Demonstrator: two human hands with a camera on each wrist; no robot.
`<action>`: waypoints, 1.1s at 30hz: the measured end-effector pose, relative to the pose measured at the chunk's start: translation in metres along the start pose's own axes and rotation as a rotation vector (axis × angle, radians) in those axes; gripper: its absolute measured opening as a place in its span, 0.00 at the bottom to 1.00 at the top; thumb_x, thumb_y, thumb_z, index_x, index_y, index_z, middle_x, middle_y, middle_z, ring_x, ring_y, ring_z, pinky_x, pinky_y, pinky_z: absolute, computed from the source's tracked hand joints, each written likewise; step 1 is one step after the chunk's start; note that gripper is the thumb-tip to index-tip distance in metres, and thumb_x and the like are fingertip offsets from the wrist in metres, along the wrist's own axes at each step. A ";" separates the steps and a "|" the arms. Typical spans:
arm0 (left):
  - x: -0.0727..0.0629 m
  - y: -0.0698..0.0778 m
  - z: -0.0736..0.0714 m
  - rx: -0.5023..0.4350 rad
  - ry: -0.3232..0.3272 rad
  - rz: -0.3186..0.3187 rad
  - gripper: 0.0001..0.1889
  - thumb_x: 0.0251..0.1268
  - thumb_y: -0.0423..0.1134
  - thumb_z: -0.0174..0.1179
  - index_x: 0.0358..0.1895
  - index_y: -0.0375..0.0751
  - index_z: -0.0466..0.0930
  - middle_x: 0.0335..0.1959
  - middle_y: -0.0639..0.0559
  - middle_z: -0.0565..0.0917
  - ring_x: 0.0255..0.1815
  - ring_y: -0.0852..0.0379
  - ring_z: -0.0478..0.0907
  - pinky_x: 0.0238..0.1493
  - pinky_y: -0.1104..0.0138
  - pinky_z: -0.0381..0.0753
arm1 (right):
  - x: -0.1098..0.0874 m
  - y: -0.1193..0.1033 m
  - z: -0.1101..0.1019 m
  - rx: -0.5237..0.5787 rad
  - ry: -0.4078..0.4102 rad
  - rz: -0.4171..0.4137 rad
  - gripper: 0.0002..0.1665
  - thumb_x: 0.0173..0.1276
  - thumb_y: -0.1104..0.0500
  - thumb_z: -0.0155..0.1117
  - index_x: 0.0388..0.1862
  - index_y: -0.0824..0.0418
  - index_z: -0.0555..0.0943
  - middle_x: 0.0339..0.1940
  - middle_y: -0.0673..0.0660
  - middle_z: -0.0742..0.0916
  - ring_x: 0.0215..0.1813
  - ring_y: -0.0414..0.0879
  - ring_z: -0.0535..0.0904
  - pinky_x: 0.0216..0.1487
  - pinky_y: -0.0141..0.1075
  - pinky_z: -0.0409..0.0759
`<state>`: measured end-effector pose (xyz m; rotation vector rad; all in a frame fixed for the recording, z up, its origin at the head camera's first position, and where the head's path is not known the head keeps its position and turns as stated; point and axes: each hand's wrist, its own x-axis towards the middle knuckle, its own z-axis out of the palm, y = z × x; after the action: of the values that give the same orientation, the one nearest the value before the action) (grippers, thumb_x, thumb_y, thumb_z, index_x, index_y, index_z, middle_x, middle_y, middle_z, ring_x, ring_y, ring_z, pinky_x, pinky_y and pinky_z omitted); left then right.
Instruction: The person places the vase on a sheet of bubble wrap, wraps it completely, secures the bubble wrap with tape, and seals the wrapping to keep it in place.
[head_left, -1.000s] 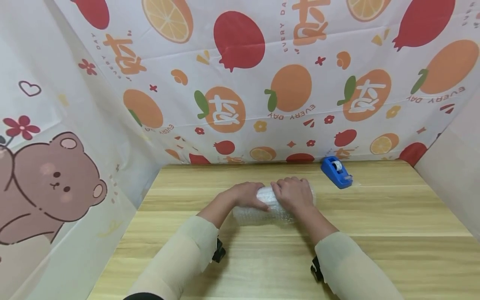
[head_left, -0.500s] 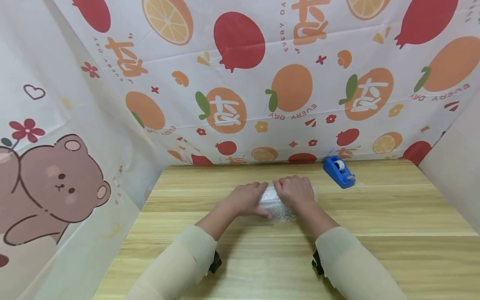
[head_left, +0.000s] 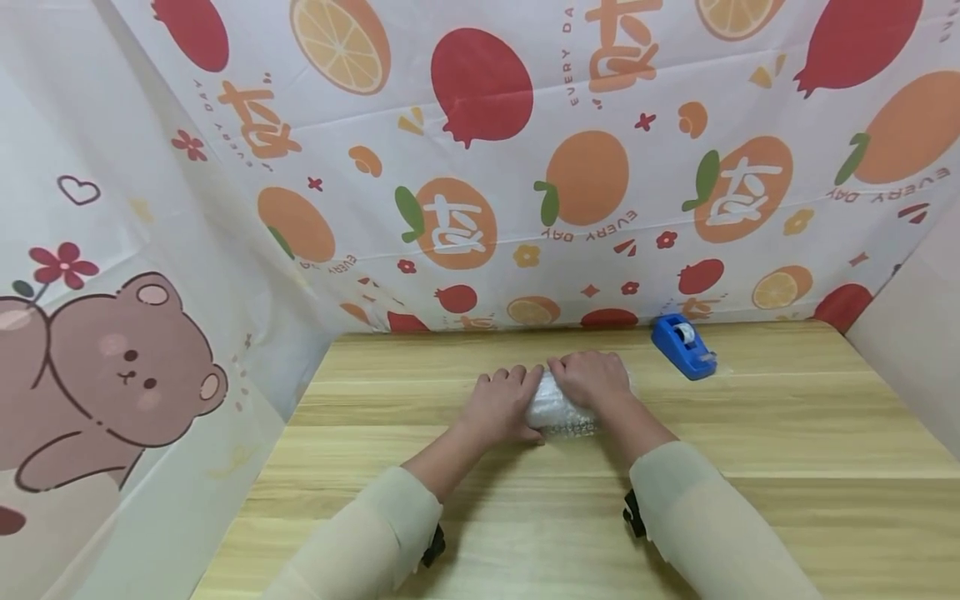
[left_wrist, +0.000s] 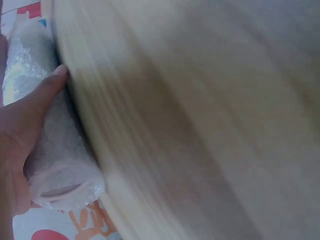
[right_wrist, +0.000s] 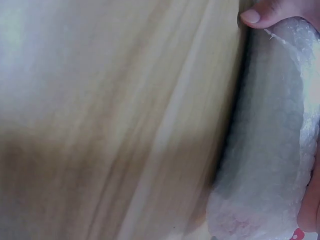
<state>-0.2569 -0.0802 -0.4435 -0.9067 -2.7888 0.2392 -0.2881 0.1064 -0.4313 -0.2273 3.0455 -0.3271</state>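
Observation:
A cylinder wrapped in clear bubble wrap (head_left: 558, 408) lies on its side on the wooden table, between both hands. My left hand (head_left: 501, 406) grips its left part, fingers over the top and thumb low on the near side. In the left wrist view, the thumb (left_wrist: 47, 87) lies across the bubble wrap (left_wrist: 62, 145), and a round rim shows through at the cylinder's end. My right hand (head_left: 595, 379) holds the right part from above. Its thumb (right_wrist: 260, 15) shows against the wrapped cylinder (right_wrist: 265, 130) in the right wrist view.
A blue tape dispenser (head_left: 684, 346) stands at the back right of the wooden table (head_left: 787, 433). Behind the table hangs a fruit-print cloth (head_left: 517, 200). Another cloth with a bear print (head_left: 142, 367) hangs along the left side.
My left hand has shifted right along the wrapped cylinder, and its fingers have come up over the top. The right hand keeps its hold. The head view has moved slightly.

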 end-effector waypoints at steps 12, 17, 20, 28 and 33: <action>0.008 0.001 -0.004 -0.026 0.018 -0.002 0.52 0.43 0.68 0.71 0.70 0.47 0.58 0.52 0.45 0.79 0.46 0.44 0.80 0.41 0.53 0.81 | 0.003 0.005 -0.014 -0.017 -0.039 0.000 0.43 0.74 0.28 0.28 0.60 0.51 0.82 0.56 0.58 0.85 0.49 0.55 0.80 0.53 0.53 0.75; 0.012 -0.004 -0.006 -0.042 -0.007 0.022 0.51 0.45 0.69 0.68 0.71 0.47 0.59 0.50 0.46 0.80 0.43 0.45 0.81 0.39 0.54 0.81 | -0.001 0.006 -0.012 -0.042 0.026 -0.054 0.48 0.71 0.24 0.24 0.58 0.49 0.83 0.55 0.56 0.86 0.49 0.55 0.81 0.50 0.52 0.75; 0.013 -0.008 -0.006 -0.046 -0.017 0.032 0.49 0.46 0.68 0.68 0.70 0.47 0.62 0.48 0.47 0.80 0.40 0.47 0.82 0.36 0.55 0.82 | -0.005 0.005 -0.008 -0.076 0.089 -0.107 0.48 0.70 0.23 0.23 0.54 0.49 0.84 0.51 0.55 0.88 0.48 0.55 0.83 0.50 0.52 0.76; 0.012 -0.015 -0.008 -0.144 -0.083 0.037 0.45 0.47 0.65 0.69 0.69 0.51 0.65 0.48 0.49 0.81 0.40 0.49 0.82 0.38 0.56 0.82 | -0.013 0.002 0.003 -0.120 0.146 -0.182 0.52 0.66 0.19 0.22 0.60 0.49 0.81 0.55 0.56 0.85 0.57 0.58 0.79 0.60 0.59 0.71; 0.011 -0.017 -0.011 -0.214 -0.139 0.036 0.46 0.46 0.64 0.70 0.70 0.52 0.64 0.50 0.49 0.81 0.41 0.51 0.81 0.41 0.56 0.81 | -0.018 0.005 0.008 -0.149 0.145 -0.229 0.53 0.64 0.18 0.23 0.63 0.48 0.78 0.58 0.57 0.83 0.60 0.58 0.77 0.61 0.60 0.70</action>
<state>-0.2726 -0.0857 -0.4280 -1.0253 -2.9713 0.0077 -0.2706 0.1128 -0.4391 -0.5893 3.1945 -0.1332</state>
